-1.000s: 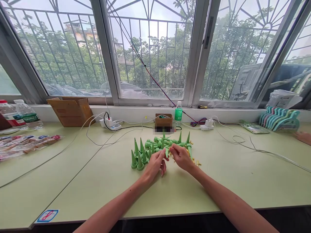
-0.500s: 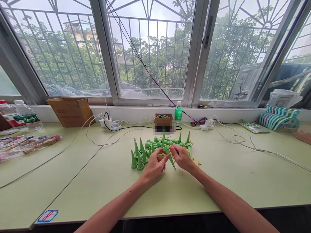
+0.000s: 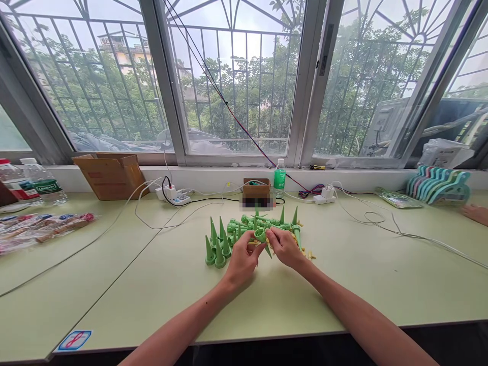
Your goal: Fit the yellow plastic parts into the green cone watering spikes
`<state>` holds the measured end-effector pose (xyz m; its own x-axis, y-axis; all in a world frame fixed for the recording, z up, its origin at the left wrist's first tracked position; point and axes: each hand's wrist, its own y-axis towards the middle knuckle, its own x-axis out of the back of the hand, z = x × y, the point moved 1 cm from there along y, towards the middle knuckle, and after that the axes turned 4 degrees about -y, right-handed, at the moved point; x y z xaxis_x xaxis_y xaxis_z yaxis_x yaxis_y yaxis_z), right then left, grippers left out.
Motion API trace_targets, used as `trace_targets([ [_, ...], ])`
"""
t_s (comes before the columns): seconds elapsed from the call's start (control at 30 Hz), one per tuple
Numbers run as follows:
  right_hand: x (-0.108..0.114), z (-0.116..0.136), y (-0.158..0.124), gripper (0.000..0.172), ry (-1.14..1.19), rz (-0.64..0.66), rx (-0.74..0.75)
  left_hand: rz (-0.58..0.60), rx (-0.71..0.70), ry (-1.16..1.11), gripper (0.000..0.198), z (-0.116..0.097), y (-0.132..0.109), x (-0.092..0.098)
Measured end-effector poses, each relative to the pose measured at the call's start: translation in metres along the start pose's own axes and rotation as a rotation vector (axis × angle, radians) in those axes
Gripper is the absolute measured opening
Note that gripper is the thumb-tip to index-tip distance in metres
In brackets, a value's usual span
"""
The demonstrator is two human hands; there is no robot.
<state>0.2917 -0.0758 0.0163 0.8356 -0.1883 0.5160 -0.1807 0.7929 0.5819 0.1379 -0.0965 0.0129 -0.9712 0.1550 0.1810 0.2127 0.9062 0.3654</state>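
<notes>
A green plastic watering spike is held over the table, its open round end tilted up toward me and its point slanting down to the right. My left hand is closed round its wide end from the left. My right hand is closed in a pinch against the right side of the rim; its fingertips hide whatever they hold there. Several more green spikes stand point up just left of my hands. Behind my hands lies a pile of green spikes, with small yellow plastic pieces scattered at its right.
A small cardboard box and a green-labelled bottle stand behind the pile. Power strips and loose cables run along the back. A larger carton is at left, hangers at right, near another person's hand.
The spike in my hands has turned so its open end now faces me, and its point shows less. Both hands have stayed nearly in place.
</notes>
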Motion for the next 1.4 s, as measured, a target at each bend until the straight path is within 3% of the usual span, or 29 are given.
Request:
trace_targets([
  [0.23,0.0,0.002,-0.001,0.042,0.039,0.014,-0.014,-0.044,-0.077,0.034,0.027,-0.001,0.001,0.0],
  [0.7,-0.003,0.0,-0.003,0.039,0.076,-0.04,-0.058,-0.056,0.036,-0.03,0.032,0.003,0.002,-0.002],
  [0.83,-0.002,-0.001,-0.004,0.037,0.089,-0.051,-0.065,-0.027,0.126,-0.213,0.043,0.005,0.005,-0.003],
  [1.03,-0.001,0.004,-0.003,0.036,0.134,0.023,0.023,0.12,0.283,-0.538,0.054,0.009,0.008,-0.001],
  [1.4,0.0,0.007,-0.004,0.036,0.149,0.056,0.048,0.162,0.333,-0.609,0.052,0.013,0.008,0.0],
])
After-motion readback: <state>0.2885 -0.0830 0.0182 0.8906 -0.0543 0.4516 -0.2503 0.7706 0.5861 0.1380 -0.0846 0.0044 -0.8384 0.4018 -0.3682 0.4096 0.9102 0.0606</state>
